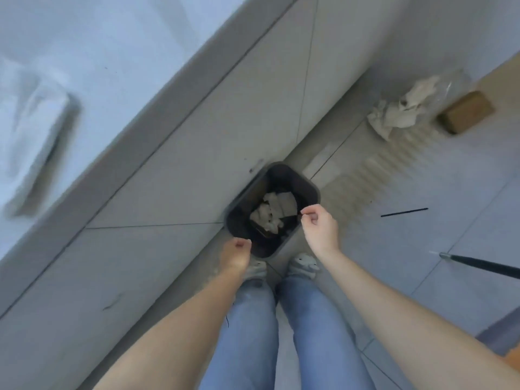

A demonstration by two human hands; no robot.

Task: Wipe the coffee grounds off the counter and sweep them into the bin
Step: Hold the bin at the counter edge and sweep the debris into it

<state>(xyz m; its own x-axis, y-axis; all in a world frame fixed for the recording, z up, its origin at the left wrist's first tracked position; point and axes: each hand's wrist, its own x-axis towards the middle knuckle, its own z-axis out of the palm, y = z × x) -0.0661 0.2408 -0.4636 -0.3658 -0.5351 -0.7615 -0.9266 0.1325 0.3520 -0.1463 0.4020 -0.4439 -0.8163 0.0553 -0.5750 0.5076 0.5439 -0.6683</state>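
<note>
My right hand hangs over the dark bin at its four o'clock rim, fingertips pinched, nothing visibly held. My left hand hovers at seven o'clock, fingers curled loosely, empty. Crumpled paper lies inside.

Dark bin on floor holds crumpled paper.

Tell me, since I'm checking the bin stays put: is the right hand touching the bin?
Cannot tell. In the head view the right hand overlaps the bin rim from above; no contact or gap shows plainly.
</note>
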